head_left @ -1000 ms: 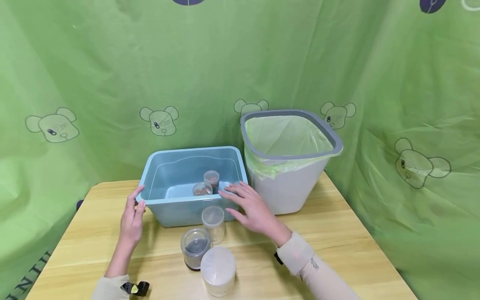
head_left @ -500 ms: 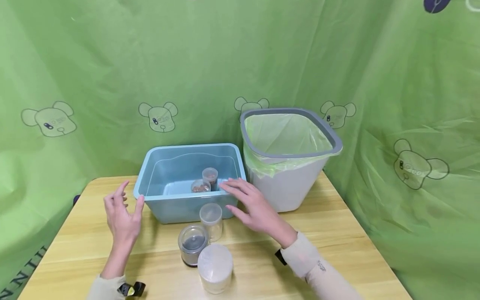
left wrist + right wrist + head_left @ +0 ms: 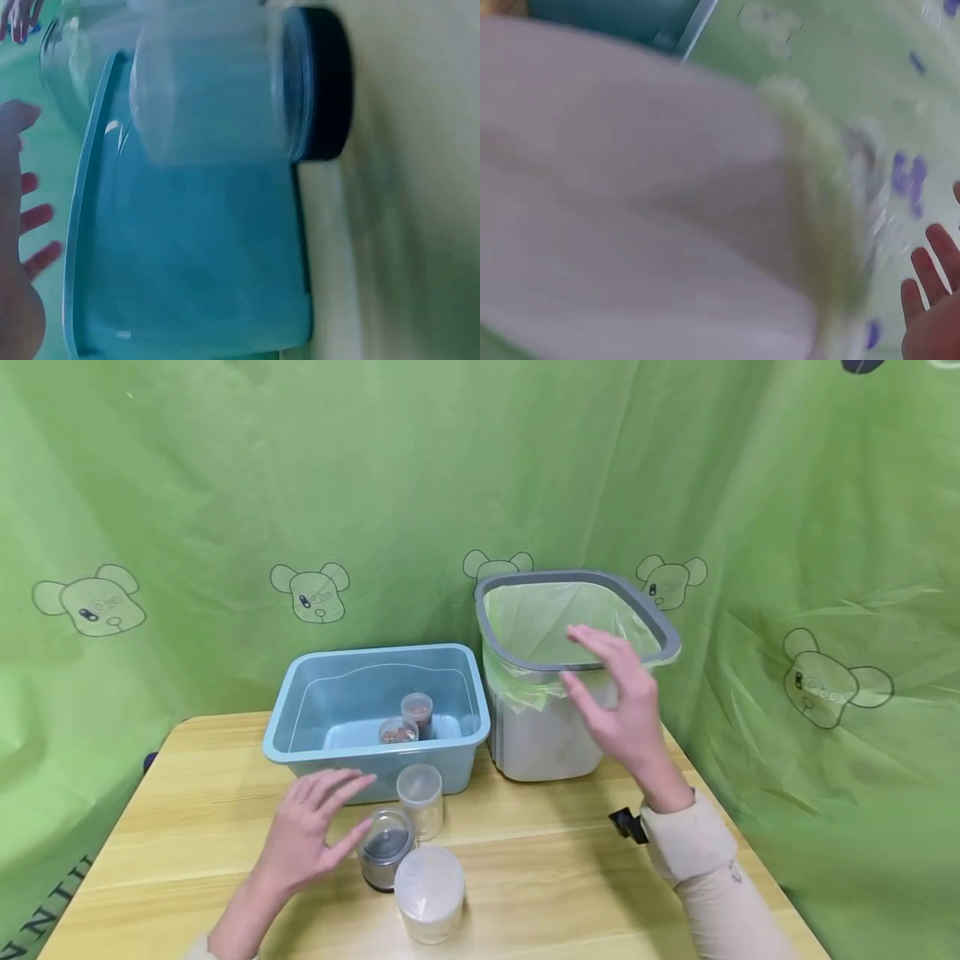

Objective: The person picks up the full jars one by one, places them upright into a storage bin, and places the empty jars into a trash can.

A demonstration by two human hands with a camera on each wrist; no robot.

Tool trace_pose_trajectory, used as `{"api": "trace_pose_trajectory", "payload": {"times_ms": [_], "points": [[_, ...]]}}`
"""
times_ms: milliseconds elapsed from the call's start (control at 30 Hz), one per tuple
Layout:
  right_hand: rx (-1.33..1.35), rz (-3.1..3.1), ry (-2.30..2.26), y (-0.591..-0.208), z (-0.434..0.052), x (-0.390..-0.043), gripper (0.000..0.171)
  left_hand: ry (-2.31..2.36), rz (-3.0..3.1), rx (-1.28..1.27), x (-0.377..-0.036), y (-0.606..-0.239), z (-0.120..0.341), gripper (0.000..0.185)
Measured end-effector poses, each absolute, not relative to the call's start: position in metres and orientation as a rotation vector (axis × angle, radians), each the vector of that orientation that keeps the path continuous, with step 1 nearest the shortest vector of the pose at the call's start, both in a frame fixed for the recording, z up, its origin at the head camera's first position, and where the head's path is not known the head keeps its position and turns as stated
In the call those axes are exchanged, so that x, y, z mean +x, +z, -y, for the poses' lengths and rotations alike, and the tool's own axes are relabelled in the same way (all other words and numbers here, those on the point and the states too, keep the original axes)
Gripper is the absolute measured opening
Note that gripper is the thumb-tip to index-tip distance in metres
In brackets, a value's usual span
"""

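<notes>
Both hands are empty with fingers spread loose. From my feed the left hand hovers just beside the dark-lidded jar, which stands on the table in front of the blue tub. Right hand floats by the bin rim.

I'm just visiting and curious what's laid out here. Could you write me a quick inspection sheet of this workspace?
Surface: wooden table, light, bare at the right.
Job's things: dark-based jar, clear jar and frosted jar stand together in front of the blue tub; two small jars inside the tub.
Clutter: white bin with green liner, right of the tub.
Hands: left hand open beside the dark-based jar; right hand open, raised before the bin; neither holds anything.
Cables: nothing seen.
Surroundings: green curtain with bear prints.
</notes>
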State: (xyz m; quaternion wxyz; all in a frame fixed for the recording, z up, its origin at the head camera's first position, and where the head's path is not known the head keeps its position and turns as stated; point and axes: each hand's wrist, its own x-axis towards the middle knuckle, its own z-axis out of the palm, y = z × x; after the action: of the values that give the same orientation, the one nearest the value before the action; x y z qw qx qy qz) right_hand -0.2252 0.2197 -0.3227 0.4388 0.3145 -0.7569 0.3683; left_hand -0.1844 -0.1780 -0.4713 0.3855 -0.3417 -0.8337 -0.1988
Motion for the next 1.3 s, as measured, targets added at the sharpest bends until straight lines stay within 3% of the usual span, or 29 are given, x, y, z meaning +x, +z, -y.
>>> {"api": "trace_pose_trajectory", "payload": {"times_ms": [233, 400, 1000, 1300], "points": [[0.52, 1.953, 0.832, -0.34, -0.26, -0.246, 0.053, -0.407, 2.357, -0.977, -0.171, -0.491, 0.173, 0.069], [0.422, 2.048, 0.726, -0.352, -0.274, -0.254, 0.061, -0.465, 2.392, -0.981, -0.167, -0.503, 0.17, 0.068], [0.415, 2.047, 0.604, -0.361, -0.275, -0.26, 0.063, -0.668, 2.437, -1.006, -0.161, -0.513, 0.167, 0.053], [0.42, 2.049, 0.583, -0.362, -0.277, -0.261, 0.062, -0.706, 2.438, -1.048, -0.163, -0.515, 0.168, 0.059]]}}
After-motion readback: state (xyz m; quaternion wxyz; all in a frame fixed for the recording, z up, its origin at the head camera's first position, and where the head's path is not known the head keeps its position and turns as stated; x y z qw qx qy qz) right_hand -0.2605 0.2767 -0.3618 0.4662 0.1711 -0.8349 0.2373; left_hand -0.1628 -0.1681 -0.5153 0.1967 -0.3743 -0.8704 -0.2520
